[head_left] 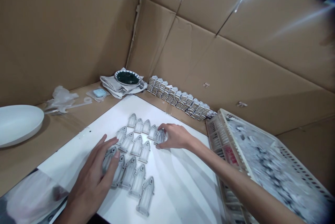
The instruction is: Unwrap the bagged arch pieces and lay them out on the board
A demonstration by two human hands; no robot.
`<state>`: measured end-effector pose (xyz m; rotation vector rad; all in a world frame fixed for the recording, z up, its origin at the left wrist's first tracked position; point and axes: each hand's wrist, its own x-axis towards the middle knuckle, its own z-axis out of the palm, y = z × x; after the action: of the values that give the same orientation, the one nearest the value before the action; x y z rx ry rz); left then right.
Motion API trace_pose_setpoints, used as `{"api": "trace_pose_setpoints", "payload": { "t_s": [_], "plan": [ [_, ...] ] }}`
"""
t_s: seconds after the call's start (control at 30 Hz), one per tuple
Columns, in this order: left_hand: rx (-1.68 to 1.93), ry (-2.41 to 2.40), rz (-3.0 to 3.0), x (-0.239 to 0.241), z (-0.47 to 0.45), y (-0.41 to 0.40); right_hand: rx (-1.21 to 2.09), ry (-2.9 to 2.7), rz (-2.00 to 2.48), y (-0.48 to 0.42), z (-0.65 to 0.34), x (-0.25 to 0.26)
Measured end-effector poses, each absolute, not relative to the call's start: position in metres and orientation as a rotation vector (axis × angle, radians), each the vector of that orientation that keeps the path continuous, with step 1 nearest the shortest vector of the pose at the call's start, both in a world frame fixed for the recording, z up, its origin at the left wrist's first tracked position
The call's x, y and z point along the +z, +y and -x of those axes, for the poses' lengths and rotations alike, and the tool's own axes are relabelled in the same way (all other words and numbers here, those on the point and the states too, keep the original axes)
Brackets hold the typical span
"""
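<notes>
Several clear, pointed arch-shaped pieces (138, 145) with dark outlines lie in three slanting rows on a white board (180, 178). My right hand (175, 136) has its thumb and fingers closed around the piece (160, 136) at the right end of the far row. My left hand (96, 171) is over the left end of the nearest row, fingers stretched and thumb apart. Beneath it, a piece (108, 159) shows between thumb and index finger, partly hidden; whether they touch it is unclear. The nearest row's right-end piece (146, 198) is uncovered.
Stacked similar pieces (178, 98) line the cardboard wall (235, 63). A plastic crate (222, 117) with bagged pieces stands right. At the back, a plate (115, 74) of dark green material sits on folded cloths (111, 86). A white bowl (21, 124) and crumpled plastic (62, 96) are left.
</notes>
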<state>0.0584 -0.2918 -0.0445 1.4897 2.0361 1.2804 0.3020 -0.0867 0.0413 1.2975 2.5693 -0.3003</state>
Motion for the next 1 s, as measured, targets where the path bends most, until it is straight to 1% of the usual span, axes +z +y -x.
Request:
{"api": "trace_pose_setpoints", "payload": {
  "t_s": [0.4, 0.7, 1.0],
  "plan": [
    [1.302, 2.025, -1.506, -0.046, -0.060, -0.291, -0.249, 2.617, -1.312, -0.085, -0.298, 0.051],
    [1.303, 2.028, -1.502, -0.048, -0.057, -0.291, -0.298, 2.680, -1.255, -0.070, -0.274, 0.057],
    [1.303, 2.008, -1.572, -0.051, -0.054, -0.293, -0.296, 2.618, -1.226, -0.071, -0.265, 0.054]
  ]
}}
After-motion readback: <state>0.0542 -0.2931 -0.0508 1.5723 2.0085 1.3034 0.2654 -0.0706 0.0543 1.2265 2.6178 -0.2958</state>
